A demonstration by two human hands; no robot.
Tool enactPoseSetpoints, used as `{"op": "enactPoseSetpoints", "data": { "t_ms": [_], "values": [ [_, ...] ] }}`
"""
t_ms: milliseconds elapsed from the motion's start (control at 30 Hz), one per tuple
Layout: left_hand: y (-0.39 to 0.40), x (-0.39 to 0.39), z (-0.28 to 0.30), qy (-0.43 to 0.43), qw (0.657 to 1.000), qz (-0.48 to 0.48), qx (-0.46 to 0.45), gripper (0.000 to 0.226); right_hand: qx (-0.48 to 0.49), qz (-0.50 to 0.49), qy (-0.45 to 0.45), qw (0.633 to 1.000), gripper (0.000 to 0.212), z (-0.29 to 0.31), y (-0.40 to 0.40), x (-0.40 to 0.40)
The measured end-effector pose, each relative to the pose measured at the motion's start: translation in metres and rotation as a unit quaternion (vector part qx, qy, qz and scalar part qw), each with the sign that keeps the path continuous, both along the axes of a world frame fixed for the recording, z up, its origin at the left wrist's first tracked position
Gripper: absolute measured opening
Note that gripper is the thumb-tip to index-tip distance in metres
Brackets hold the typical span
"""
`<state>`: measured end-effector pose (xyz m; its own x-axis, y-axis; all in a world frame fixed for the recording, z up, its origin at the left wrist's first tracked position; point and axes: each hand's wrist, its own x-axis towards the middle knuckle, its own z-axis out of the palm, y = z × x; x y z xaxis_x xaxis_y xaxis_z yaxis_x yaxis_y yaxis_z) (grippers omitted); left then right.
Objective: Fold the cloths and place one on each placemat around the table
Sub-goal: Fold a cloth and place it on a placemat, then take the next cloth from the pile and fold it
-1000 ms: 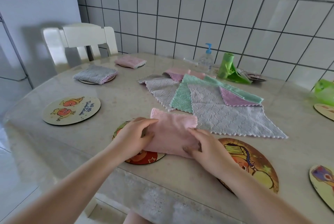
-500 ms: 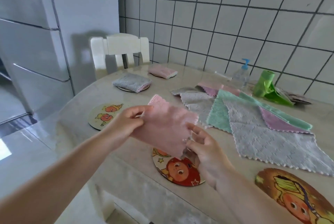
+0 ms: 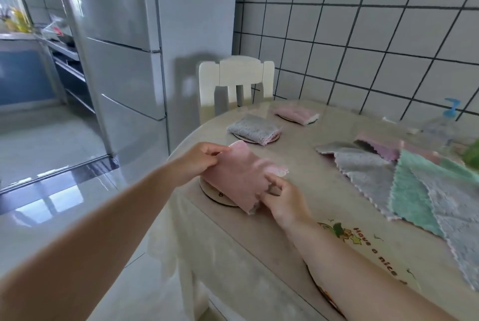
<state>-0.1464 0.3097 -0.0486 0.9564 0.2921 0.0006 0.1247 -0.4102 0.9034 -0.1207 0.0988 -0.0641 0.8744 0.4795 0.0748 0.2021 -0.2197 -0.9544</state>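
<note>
I hold a folded pink cloth over a round placemat near the table's left edge. My left hand pinches the cloth's far left corner. My right hand pinches its near right edge. Farther back, a folded grey cloth lies on a second placemat, and a folded pink cloth lies on a third. Unfolded grey, green and pink cloths are spread over the table's right side.
A white chair stands at the table's far end. A tall grey fridge rises to the left beside open floor. A pump bottle stands by the tiled wall. My right forearm hides most of another placemat at the front edge.
I lifted the folded pink cloth off the table and carried it left; it now hangs over the left-edge placemat. The view swung left towards the fridge.
</note>
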Motion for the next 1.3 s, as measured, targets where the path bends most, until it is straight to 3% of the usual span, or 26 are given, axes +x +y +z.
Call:
{"op": "enactPoseSetpoints", "data": {
  "t_ms": [133, 233, 333, 433, 567, 667, 733, 867, 1000, 1167, 1300],
  "values": [
    [0.011, 0.004, -0.005, 0.014, 1.000, 0.001, 0.023, 0.050, -0.022, 0.004, -0.031, 0.999, 0.026, -0.004, 0.005, 0.004],
    [0.014, 0.004, -0.005, 0.026, 0.998, -0.001, 0.055, 0.049, -0.055, -0.002, -0.041, 0.998, 0.040, -0.005, 0.006, 0.008],
    [0.009, 0.007, -0.007, 0.016, 0.983, 0.001, 0.182, 0.045, -0.087, -0.036, -0.063, 0.994, 0.046, -0.008, 0.011, 0.008],
    [-0.001, 0.010, -0.014, -0.049, 0.942, 0.010, 0.331, 0.042, -0.101, -0.079, -0.100, 0.987, 0.053, -0.011, 0.015, 0.004],
    [-0.018, 0.011, -0.023, -0.072, 0.907, -0.049, 0.413, 0.050, -0.263, 0.008, -0.249, 0.932, 0.066, -0.007, 0.019, -0.005],
    [-0.024, 0.009, -0.034, -0.018, 0.881, -0.081, 0.465, 0.078, -0.392, 0.063, -0.265, 0.879, 0.064, -0.016, 0.018, -0.001],
    [-0.024, 0.008, -0.039, 0.014, 0.880, -0.073, 0.469, 0.086, -0.436, 0.071, -0.253, 0.861, 0.058, -0.022, 0.016, 0.000],
    [-0.029, 0.007, -0.039, 0.049, 0.880, -0.057, 0.470, 0.053, -0.460, 0.082, -0.244, 0.850, 0.058, -0.021, 0.013, -0.001],
    [-0.026, 0.014, -0.028, 0.086, 0.883, -0.070, 0.456, 0.049, -0.433, 0.095, -0.229, 0.866, 0.060, -0.004, 0.005, 0.006],
    [-0.061, 0.026, 0.007, -0.047, 0.942, -0.038, 0.329, 0.032, -0.306, 0.039, -0.274, 0.911, 0.051, 0.028, -0.040, 0.011],
    [-0.129, 0.038, 0.030, -0.115, 0.939, -0.109, 0.306, 0.023, -0.265, 0.000, -0.299, 0.917, 0.047, 0.041, -0.095, 0.020]
  ]
}}
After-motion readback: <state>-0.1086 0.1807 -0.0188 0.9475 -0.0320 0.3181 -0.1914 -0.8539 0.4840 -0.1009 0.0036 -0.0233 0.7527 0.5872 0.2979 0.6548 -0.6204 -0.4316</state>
